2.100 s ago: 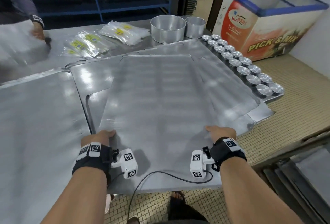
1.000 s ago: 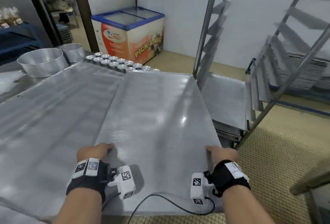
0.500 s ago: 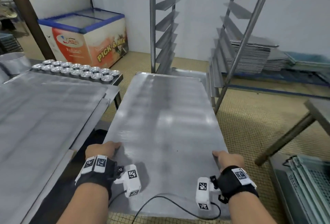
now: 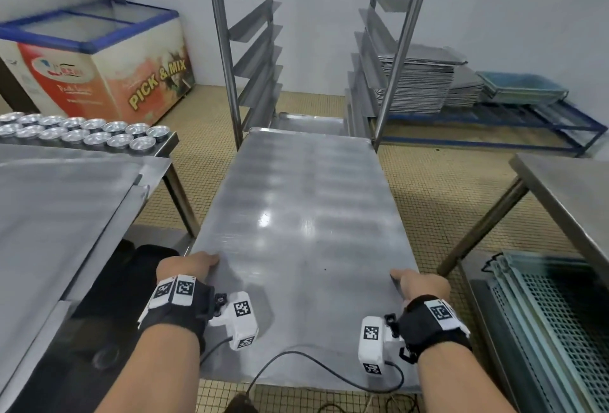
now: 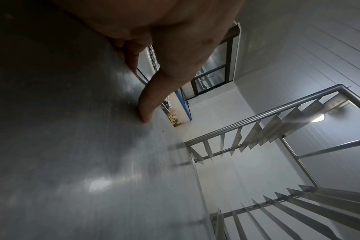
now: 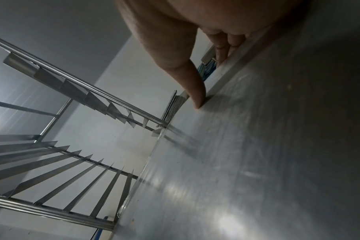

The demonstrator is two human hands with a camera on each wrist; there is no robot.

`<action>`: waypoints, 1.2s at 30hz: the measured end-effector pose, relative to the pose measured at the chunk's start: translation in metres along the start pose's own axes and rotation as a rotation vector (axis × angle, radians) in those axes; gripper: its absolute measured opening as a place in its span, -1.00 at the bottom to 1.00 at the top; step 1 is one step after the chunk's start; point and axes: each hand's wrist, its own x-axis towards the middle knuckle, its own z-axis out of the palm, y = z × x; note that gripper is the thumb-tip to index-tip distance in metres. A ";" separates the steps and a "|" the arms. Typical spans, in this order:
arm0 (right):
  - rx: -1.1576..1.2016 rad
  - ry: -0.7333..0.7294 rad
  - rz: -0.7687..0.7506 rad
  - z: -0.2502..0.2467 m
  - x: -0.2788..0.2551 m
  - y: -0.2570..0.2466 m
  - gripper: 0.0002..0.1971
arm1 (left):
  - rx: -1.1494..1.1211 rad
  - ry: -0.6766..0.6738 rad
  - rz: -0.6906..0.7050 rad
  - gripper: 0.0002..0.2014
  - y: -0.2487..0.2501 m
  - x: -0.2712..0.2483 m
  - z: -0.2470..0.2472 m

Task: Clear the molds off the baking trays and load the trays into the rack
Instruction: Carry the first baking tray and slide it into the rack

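Now both hands, left (image 4: 184, 267) and right (image 4: 420, 284), clasp the tray's (image 4: 303, 231) side edges, its far edge level between the rack's (image 4: 230, 50) posts.

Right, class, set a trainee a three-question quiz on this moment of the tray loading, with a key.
1. True or false: the baking tray carried toward the rack has molds on it.
2. Multiple choice: how is the tray held? A) left hand only B) right hand only C) both hands, one on each long edge D) resting on the floor
3. Short answer: where do the small round molds sit?

Key
1. False: its surface is bare.
2. C: each thumb presses on top, fingers curl under the rim.
3. In rows at the end of the steel table on the left, in front of the chest freezer.
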 end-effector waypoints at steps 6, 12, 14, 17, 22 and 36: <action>-0.032 0.002 0.006 0.021 0.017 -0.019 -0.37 | -0.010 0.008 -0.028 -0.47 0.020 0.024 0.020; -0.076 -0.020 0.015 0.062 0.042 -0.048 -0.48 | -0.049 -0.006 0.010 -0.43 0.056 0.060 0.046; -0.086 -0.026 0.022 0.078 0.049 -0.060 -0.39 | -0.056 -0.016 0.032 -0.41 0.070 0.076 0.054; -0.095 -0.036 0.023 0.100 0.062 -0.077 -0.41 | -0.035 -0.037 0.043 -0.43 0.091 0.100 0.066; -0.134 -0.029 0.026 0.132 0.073 -0.103 -0.38 | 0.003 -0.054 0.002 -0.36 0.124 0.133 0.083; -0.067 0.015 0.026 0.211 0.149 -0.167 -0.39 | 0.101 -0.069 -0.032 -0.32 0.198 0.197 0.161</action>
